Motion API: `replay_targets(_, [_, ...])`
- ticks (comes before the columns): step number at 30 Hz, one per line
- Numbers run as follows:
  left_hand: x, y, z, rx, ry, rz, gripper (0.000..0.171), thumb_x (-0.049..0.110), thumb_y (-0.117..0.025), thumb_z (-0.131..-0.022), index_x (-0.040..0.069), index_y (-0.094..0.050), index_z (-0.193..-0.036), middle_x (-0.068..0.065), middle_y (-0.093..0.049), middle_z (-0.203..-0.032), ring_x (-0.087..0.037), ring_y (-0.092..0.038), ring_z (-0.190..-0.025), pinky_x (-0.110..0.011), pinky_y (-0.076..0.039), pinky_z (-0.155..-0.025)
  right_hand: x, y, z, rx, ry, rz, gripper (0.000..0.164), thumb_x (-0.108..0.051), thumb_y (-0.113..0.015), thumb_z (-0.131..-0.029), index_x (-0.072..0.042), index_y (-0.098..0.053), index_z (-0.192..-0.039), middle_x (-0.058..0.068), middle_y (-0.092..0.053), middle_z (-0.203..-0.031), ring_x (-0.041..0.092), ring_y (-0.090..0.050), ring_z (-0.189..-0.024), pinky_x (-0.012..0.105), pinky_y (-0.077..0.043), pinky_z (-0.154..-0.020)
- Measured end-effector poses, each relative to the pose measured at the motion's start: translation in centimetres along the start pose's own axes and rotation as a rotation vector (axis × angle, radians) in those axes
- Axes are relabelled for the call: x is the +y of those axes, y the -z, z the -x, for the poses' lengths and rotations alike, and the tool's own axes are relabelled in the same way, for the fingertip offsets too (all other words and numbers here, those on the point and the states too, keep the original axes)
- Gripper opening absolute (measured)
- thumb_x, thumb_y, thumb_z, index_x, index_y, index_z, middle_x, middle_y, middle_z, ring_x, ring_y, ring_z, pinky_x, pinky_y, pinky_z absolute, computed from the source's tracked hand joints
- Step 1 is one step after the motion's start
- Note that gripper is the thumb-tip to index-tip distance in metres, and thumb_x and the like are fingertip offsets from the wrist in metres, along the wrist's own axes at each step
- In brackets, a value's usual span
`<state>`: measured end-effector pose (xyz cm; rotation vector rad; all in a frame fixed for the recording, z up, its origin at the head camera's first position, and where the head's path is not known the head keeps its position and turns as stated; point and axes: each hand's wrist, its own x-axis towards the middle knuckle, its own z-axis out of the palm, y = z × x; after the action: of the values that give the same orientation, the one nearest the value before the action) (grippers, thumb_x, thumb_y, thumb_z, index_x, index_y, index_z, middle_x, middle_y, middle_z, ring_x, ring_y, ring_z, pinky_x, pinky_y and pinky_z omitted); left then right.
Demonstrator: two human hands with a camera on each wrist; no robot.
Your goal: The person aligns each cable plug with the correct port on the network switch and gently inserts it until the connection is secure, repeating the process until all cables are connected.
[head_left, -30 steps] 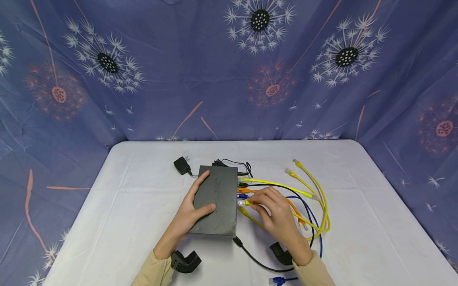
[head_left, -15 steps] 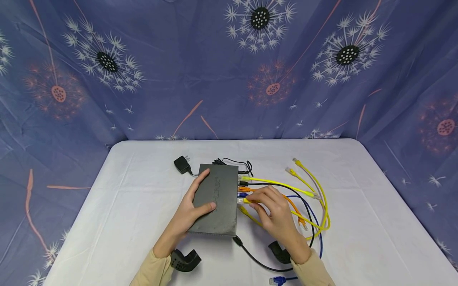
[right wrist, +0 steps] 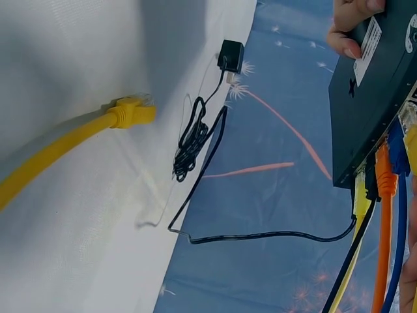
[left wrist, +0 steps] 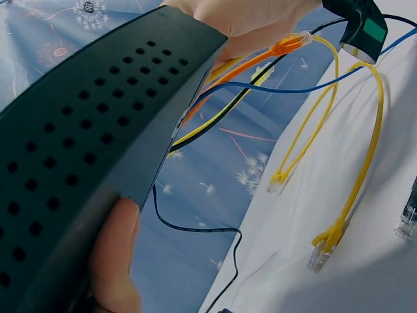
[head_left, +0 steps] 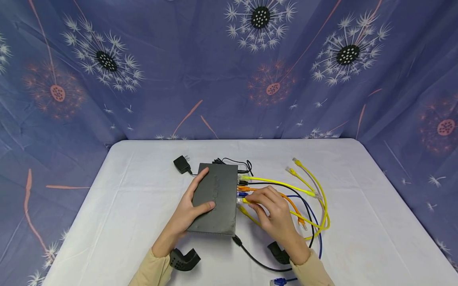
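My left hand grips a black network switch from its left side, thumb on the top face and the other fingers under it. The switch is held up off the table, its port side facing right. My right hand pinches the yellow plug of an Ethernet cable, its clear tip right at the ports. Beside it in the row sit a blue plug, an orange plug, a black plug and a yellow-green plug. The right wrist view shows only part of the right hand, at its edge.
A black power adapter lies at the back with its cord bundled, running to the switch. Loose yellow cable ends, an orange end, a black plug and a blue plug surround the right hand.
My right hand has edged slightly left with the yellow plug, whose clear tip shows a little closer to the switch. The left hand keeps its grip.
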<state>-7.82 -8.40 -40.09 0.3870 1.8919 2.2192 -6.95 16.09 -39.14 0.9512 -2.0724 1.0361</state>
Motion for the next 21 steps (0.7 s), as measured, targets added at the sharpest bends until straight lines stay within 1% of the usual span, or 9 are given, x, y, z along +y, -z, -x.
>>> replay_targets(5, [0.12, 0.10, -0.08, -0.016, -0.009, -0.011, 0.083, 0.006, -0.069, -0.084, 0.034, -0.028, -0.151, 0.003, -0.020, -0.155, -0.026, -0.024, -0.136, -0.050, -0.021, -0.103, -0.06, -0.23, -0.09, 0.009, 0.002, -0.009, 0.016, -0.016, -0.060, -0.095, -0.004, -0.071, -0.094, 0.004, -0.064, -0.090, 0.020, -0.058, -0.080, 0.023, -0.044, -0.072])
replay_targets(9, [0.30, 0.09, -0.11, -0.028, -0.014, -0.003, 0.083, 0.006, -0.069, -0.084, 0.033, -0.027, -0.151, 0.002, -0.019, -0.155, -0.027, -0.025, -0.136, -0.049, -0.023, -0.103, -0.15, -0.41, -0.26, 0.008, 0.006, -0.011, 0.019, -0.018, -0.059, -0.096, -0.003, -0.071, -0.093, 0.004, -0.064, -0.089, 0.020, -0.058, -0.080, 0.023, -0.045, -0.072])
replay_targets(15, [0.46, 0.11, -0.15, -0.023, -0.028, -0.002, 0.083, 0.006, -0.069, -0.084, 0.031, -0.027, -0.152, 0.000, -0.019, -0.155, -0.027, -0.024, -0.136, -0.048, -0.023, -0.102, -0.12, -0.51, -0.50, 0.023, 0.026, -0.019, 0.017, -0.016, -0.061, -0.095, -0.002, -0.071, -0.092, 0.006, -0.063, -0.088, 0.021, -0.059, -0.079, 0.024, -0.047, -0.071])
replay_targets(17, [0.47, 0.12, -0.16, -0.020, -0.028, -0.005, 0.083, 0.006, -0.069, -0.084, 0.031, -0.027, -0.151, 0.001, -0.018, -0.155, -0.026, -0.024, -0.136, -0.048, -0.022, -0.103, -0.09, -0.49, -0.50, 0.027, 0.028, -0.020, 0.013, -0.013, -0.064, -0.092, -0.002, -0.071, -0.091, 0.006, -0.064, -0.088, 0.021, -0.060, -0.079, 0.024, -0.048, -0.071])
replay_targets(19, [0.47, 0.11, -0.17, -0.020, -0.026, -0.006, 0.083, 0.005, -0.069, -0.084, 0.032, -0.027, -0.151, 0.001, -0.018, -0.155, -0.026, -0.023, -0.136, -0.049, -0.023, -0.103, -0.06, -0.48, -0.49, 0.030, 0.029, -0.019, 0.005, -0.007, -0.069, -0.087, -0.003, -0.070, -0.090, 0.006, -0.064, -0.087, 0.021, -0.060, -0.079, 0.024, -0.048, -0.071])
replay_targets(21, [0.47, 0.10, -0.19, -0.022, -0.023, -0.009, 0.083, 0.006, -0.068, -0.084, 0.032, -0.027, -0.151, 0.001, -0.018, -0.155, -0.026, -0.023, -0.137, -0.049, -0.022, -0.103, -0.03, -0.47, -0.49, 0.032, 0.031, -0.018, 0.007, -0.001, -0.073, -0.082, -0.003, -0.070, -0.088, 0.005, -0.064, -0.087, 0.021, -0.060, -0.079, 0.024, -0.048, -0.071])
